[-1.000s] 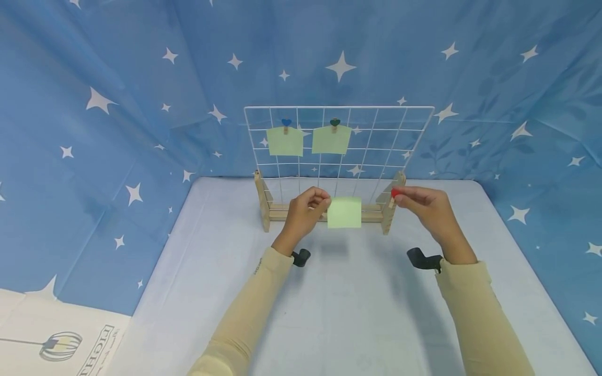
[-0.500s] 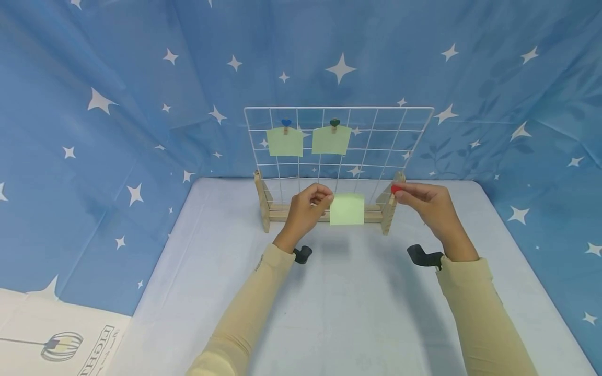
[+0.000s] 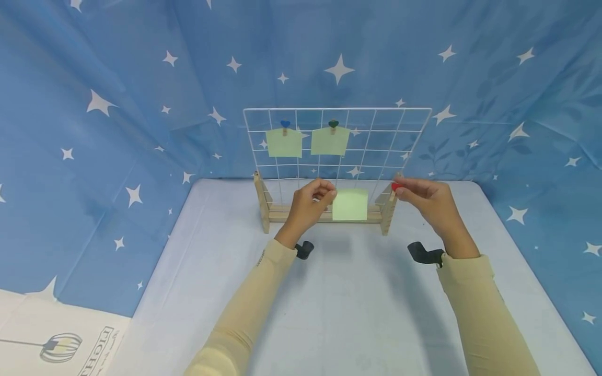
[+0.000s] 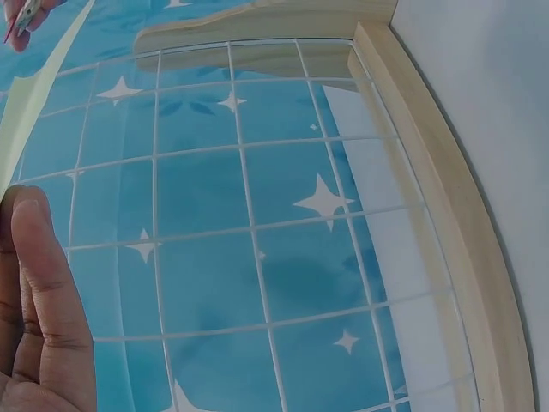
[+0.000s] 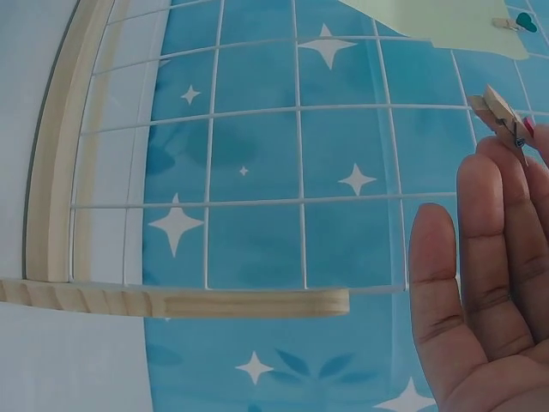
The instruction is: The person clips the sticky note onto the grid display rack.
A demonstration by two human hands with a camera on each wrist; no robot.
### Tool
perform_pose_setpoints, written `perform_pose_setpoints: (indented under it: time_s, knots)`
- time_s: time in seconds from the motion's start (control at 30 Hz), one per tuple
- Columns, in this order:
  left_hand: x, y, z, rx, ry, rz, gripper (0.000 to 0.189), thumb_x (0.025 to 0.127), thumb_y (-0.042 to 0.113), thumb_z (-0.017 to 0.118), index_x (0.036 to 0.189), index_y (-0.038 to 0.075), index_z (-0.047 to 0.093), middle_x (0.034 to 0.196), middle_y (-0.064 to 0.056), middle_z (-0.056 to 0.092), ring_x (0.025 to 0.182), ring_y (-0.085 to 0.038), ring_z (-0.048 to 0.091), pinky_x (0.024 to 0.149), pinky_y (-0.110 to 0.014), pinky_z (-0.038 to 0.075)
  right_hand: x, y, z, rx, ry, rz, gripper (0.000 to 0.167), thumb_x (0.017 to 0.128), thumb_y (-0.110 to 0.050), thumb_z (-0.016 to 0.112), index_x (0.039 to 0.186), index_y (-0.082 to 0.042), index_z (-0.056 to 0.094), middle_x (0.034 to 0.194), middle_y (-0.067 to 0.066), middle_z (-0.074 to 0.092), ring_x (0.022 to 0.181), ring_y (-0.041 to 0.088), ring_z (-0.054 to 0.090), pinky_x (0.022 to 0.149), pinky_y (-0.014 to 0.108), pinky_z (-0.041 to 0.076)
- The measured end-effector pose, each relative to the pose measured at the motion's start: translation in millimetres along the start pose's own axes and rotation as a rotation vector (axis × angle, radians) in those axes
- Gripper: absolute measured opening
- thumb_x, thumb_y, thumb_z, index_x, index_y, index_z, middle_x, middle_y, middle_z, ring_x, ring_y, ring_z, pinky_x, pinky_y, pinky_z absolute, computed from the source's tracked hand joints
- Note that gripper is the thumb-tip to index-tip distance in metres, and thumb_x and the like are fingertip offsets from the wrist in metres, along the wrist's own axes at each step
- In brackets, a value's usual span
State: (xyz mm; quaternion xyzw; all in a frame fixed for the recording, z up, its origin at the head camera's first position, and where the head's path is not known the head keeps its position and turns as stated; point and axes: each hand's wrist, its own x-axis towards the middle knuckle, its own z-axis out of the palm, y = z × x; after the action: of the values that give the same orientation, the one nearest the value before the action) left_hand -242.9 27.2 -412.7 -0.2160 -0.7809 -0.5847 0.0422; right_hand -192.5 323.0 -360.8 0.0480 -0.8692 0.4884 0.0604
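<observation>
My left hand (image 3: 311, 204) pinches the left edge of a pale green paper note (image 3: 350, 204), held up in front of the lower part of a white wire grid (image 3: 371, 130). Between thumb and fingers, my right hand (image 3: 429, 202) holds a small wooden clothespin (image 5: 499, 113) with a red heart (image 3: 396, 186) on it, close to the grid stand's right end. Two more green notes hang from the grid's upper rows. A blue heart clothespin (image 3: 285, 124) holds the left note (image 3: 284, 143), and a dark green heart clothespin (image 3: 333, 124) the right note (image 3: 330, 142).
The grid stands in a wooden base (image 3: 264, 206) at the back of a white-covered table (image 3: 329, 313). Behind it hangs a blue curtain (image 3: 155, 104) with white stars. A printed cream cloth (image 3: 28, 324) lies at the lower left.
The left hand has lifted the paper note slightly and moved it a little to the right. The right hand, with the red heart clothespin, has risen slightly.
</observation>
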Motion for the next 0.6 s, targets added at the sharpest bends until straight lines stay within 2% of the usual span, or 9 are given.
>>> perform_pose_setpoints:
  time_s: [0.07, 0.2, 0.3, 0.43, 0.6]
  knots:
    - [0.8, 1.2, 0.1, -0.006, 0.002, 0.001, 0.014, 0.109, 0.016, 0.068, 0.117, 0.005, 0.072, 0.101, -0.010, 0.076, 0.089, -0.018, 0.069, 0.075, -0.028, 0.063, 0.4, -1, -1, -0.002, -0.003, -0.001, 0.047, 0.108, -0.030, 0.071, 0.144, 0.001, 0.068, 0.122, -0.021, 0.070, 0.115, -0.006, 0.060, 0.115, 0.050, 0.051]
    - [2.4, 3.1, 0.3, -0.016, 0.000, 0.002, 0.014, 0.109, 0.015, 0.068, 0.117, 0.004, 0.072, 0.102, -0.011, 0.076, 0.089, -0.020, 0.069, 0.077, -0.029, 0.064, 2.2, -2, -2, -0.009, -0.005, -0.009, 0.045, 0.108, -0.028, 0.071, 0.140, 0.004, 0.068, 0.131, -0.007, 0.073, 0.112, -0.004, 0.063, 0.108, 0.034, 0.053]
    - [4.5, 5.3, 0.5, -0.020, -0.009, 0.002, 0.015, 0.110, 0.016, 0.068, 0.118, 0.004, 0.072, 0.103, -0.011, 0.075, 0.090, -0.022, 0.069, 0.077, -0.029, 0.064, 4.2, -3, -3, -0.015, -0.007, 0.000, 0.046, 0.108, -0.030, 0.070, 0.140, 0.003, 0.068, 0.132, -0.004, 0.072, 0.109, -0.004, 0.064, 0.111, 0.041, 0.053]
    - [8.4, 9.0, 0.8, -0.016, -0.012, 0.002, 0.016, 0.110, 0.017, 0.067, 0.119, 0.005, 0.072, 0.103, -0.010, 0.075, 0.091, -0.023, 0.069, 0.078, -0.029, 0.064, 7.2, -5, -5, -0.013, 0.001, 0.007, 0.046, 0.109, -0.031, 0.070, 0.141, 0.001, 0.068, 0.119, -0.017, 0.068, 0.106, -0.003, 0.064, 0.116, 0.061, 0.048]
    - [11.6, 11.0, 0.7, -0.005, -0.011, 0.011, 0.016, 0.111, 0.017, 0.066, 0.119, 0.005, 0.071, 0.103, -0.010, 0.075, 0.092, -0.023, 0.069, 0.078, -0.028, 0.063, 9.6, -4, -8, -0.023, 0.023, -0.030, 0.041, 0.109, -0.026, 0.070, 0.140, 0.001, 0.069, 0.117, -0.022, 0.068, 0.103, -0.004, 0.067, 0.111, 0.037, 0.055]
